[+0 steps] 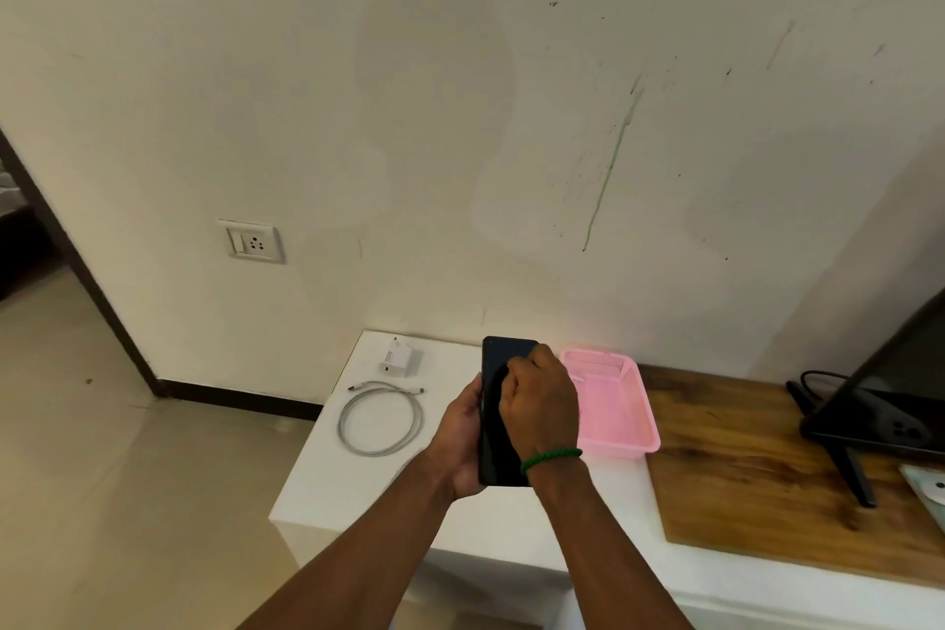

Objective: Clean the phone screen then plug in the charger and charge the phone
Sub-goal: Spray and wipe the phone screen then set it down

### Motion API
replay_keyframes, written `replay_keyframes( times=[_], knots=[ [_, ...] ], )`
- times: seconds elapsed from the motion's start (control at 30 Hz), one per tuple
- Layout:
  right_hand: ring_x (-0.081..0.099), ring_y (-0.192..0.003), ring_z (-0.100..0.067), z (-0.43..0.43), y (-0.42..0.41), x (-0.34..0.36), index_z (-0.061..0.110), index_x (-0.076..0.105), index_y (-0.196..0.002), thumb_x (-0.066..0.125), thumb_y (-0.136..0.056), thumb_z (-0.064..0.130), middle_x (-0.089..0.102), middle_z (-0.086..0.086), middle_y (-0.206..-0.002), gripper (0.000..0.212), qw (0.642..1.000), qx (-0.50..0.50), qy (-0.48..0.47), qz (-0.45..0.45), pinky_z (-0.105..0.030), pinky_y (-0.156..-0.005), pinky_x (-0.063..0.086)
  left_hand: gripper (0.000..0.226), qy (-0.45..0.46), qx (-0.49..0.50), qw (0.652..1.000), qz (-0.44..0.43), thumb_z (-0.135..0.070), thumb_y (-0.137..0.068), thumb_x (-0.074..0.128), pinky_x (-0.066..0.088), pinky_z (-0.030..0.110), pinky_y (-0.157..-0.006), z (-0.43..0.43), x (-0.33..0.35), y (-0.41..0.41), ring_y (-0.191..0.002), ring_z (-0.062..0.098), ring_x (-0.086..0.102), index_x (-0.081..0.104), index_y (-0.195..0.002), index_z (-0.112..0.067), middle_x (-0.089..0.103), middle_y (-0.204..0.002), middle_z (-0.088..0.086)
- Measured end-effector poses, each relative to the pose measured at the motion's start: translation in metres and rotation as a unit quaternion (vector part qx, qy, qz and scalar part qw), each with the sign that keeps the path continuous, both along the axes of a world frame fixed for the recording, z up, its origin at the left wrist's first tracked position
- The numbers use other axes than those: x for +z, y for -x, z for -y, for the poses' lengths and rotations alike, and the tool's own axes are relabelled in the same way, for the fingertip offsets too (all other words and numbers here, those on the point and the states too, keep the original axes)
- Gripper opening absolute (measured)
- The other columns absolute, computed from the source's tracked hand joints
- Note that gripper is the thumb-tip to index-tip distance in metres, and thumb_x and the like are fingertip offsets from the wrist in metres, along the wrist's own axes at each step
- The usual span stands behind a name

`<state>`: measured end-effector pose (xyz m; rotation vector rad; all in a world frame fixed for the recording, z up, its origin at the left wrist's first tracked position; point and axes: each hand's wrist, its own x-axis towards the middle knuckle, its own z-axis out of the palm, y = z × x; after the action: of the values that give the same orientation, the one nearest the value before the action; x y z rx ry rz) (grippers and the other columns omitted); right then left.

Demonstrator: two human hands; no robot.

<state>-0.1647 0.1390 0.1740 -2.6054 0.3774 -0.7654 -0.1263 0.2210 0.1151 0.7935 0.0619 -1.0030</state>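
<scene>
Left hand [463, 430] grips phone [492, 450] by its left edge, screen up, above the table [358, 491], steadying it for wiping. Right hand [542, 404] lies curled on the screen; whether it pinches a cloth, cannot tell. Charger [398, 358] and cable [381, 417] wait unused at left, below the socket [254, 242].

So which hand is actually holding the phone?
The left hand grips the phone by its edge. The right hand, with the green wristband, only rests curled on top of it.
</scene>
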Motion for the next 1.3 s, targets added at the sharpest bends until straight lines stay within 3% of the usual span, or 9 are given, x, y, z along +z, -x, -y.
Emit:
replay_keyframes(
  times=[0.17,0.27,0.43,0.53,0.67,0.8,1.07,1.3],
  knots=[
    [0.058,-0.061,-0.028,-0.020,0.001,0.000,0.000,0.061,-0.063,0.064,-0.073,-0.002,0.059,-0.014,-0.073,0.011,0.999,0.027,0.023,-0.009,-0.033,-0.049,0.047,0.061,0.038,0.003,0.999,-0.018,-0.057,-0.086,0.054,0.045,0.045,-0.101,-0.001,0.001,0.002,-0.116,0.031,0.059,0.060,-0.131,-0.017,0.058,-0.133,0.011],
    [0.057,-0.053,-0.023,-0.031,0.007,-0.002,0.002,0.059,-0.056,0.068,-0.063,-0.006,0.060,-0.012,-0.065,0.014,0.998,0.040,0.043,0.022,-0.027,-0.044,0.048,0.061,0.053,0.010,0.998,-0.014,-0.050,-0.089,0.055,0.036,0.045,-0.108,-0.002,-0.003,0.002,-0.121,0.032,0.053,0.054,-0.137,-0.013,0.051,-0.140,0.014],
    [0.057,-0.052,-0.021,-0.034,0.011,-0.006,0.003,0.061,-0.056,0.076,-0.057,-0.008,0.059,-0.009,-0.063,0.018,0.999,0.038,0.032,0.019,-0.027,-0.043,0.050,0.051,0.036,0.008,0.999,-0.016,-0.049,-0.089,0.054,0.032,0.045,-0.111,-0.003,-0.008,0.003,-0.122,0.031,0.052,0.063,-0.127,-0.016,0.052,-0.140,0.014],
    [0.057,-0.054,-0.023,-0.028,0.010,-0.007,0.002,0.061,-0.060,0.073,-0.065,-0.005,0.060,-0.011,-0.065,0.015,0.999,0.042,0.026,0.008,-0.029,-0.045,0.051,0.055,0.039,0.015,0.999,-0.024,-0.050,-0.086,0.057,0.037,0.043,-0.110,-0.003,-0.007,0.002,-0.124,0.029,0.053,0.062,-0.129,-0.015,0.053,-0.139,0.012],
    [0.058,-0.070,-0.031,-0.010,0.005,-0.007,0.000,0.062,-0.073,0.058,-0.083,0.006,0.061,-0.016,-0.082,0.012,0.999,0.022,0.015,-0.025,-0.037,-0.060,0.051,0.057,0.021,0.009,1.000,-0.007,-0.059,-0.081,0.057,0.051,0.042,-0.092,-0.003,-0.002,-0.001,-0.109,0.029,0.065,0.068,-0.122,-0.020,0.066,-0.122,0.010],
    [0.055,-0.061,-0.032,0.006,0.005,-0.004,0.000,0.059,-0.066,0.061,-0.078,-0.001,0.058,-0.017,-0.075,0.012,1.000,-0.002,0.003,0.004,-0.032,-0.052,0.044,0.057,0.010,0.012,1.000,-0.006,-0.061,-0.084,0.052,0.048,0.046,-0.096,-0.001,-0.002,-0.002,-0.102,0.031,0.066,0.069,-0.119,-0.020,0.069,-0.114,0.012],
    [0.057,-0.054,-0.029,0.013,0.014,-0.010,0.000,0.062,-0.064,0.069,-0.075,-0.003,0.061,-0.016,-0.068,0.013,1.000,-0.017,0.001,0.014,-0.035,-0.049,0.052,0.061,-0.001,0.016,1.000,-0.006,-0.065,-0.088,0.042,0.039,0.055,-0.104,0.001,-0.008,-0.003,-0.101,0.032,0.064,0.070,-0.117,-0.019,0.068,-0.114,0.013],
    [0.055,-0.062,-0.029,0.023,0.004,-0.002,-0.002,0.064,-0.071,0.057,-0.084,0.000,0.059,-0.016,-0.076,0.014,1.000,-0.010,-0.007,0.008,-0.036,-0.057,0.049,0.057,-0.021,0.029,0.999,-0.001,-0.062,-0.089,0.045,0.038,0.051,-0.106,0.001,-0.004,-0.003,-0.109,0.032,0.058,0.069,-0.118,-0.019,0.067,-0.115,0.012]
  ],
)
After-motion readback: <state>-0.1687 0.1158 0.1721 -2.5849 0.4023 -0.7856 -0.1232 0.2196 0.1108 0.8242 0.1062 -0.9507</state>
